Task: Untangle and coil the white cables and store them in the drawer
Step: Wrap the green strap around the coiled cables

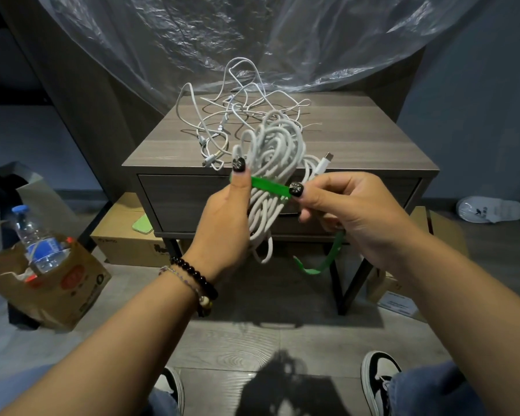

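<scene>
— Where is the coil now, from the fingers?

— It is between the two hands, held up in the air in front of the drawer (192, 202), not resting on the table (373, 139). The coiled cable (275, 163) stands with its long axis up and down, a little tilted to the far side. The green strap (269, 186) goes across it, left to right, at the middle.

— Who holds what?

— The left hand (225, 217) grips the bundle from the left, its thumb pressing the left end of the strap. The right hand (348, 211) pinches the right part of the strap with curled fingers; the loose tail hangs down under this hand. Both hands touch the coil, so neither one is nearer.

— So the next move?

— I think the strap must be pulled around the coil and closed, so the crossing of strap and coil matters most.

— And how does the cable look?

— White, thick, many uneven loops, one plug (327, 159) pointing up at the right. More tangled cables (237, 115) lie on the table, farther away. The drawer looks closed.
</scene>
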`<action>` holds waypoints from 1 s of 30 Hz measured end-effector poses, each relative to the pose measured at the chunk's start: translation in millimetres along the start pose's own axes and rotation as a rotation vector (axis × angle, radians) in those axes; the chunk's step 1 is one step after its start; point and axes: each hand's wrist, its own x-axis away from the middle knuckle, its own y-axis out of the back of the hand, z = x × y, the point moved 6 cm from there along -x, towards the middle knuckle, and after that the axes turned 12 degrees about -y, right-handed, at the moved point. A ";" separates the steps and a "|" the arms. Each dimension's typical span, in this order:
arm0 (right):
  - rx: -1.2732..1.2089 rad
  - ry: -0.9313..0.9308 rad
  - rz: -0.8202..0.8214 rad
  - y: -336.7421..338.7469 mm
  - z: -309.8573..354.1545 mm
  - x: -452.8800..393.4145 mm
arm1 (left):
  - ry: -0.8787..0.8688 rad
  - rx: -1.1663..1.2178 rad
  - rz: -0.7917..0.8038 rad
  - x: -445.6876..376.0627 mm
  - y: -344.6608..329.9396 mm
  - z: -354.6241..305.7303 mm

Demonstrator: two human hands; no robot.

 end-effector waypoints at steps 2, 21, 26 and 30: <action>0.003 -0.002 0.011 2.4 1.3 -1.8 | 0.052 0.087 -0.065 -2.7 3.7 1.8; 0.126 0.106 0.103 4.4 9.4 -0.7 | 0.322 0.893 0.127 12.5 -27.0 -19.3; 0.165 0.083 0.133 13.5 6.2 -4.9 | 0.348 0.951 0.169 12.3 -25.1 -26.4; 0.136 0.041 0.211 16.4 -0.6 -5.2 | 0.363 0.944 0.180 14.0 -24.1 -25.8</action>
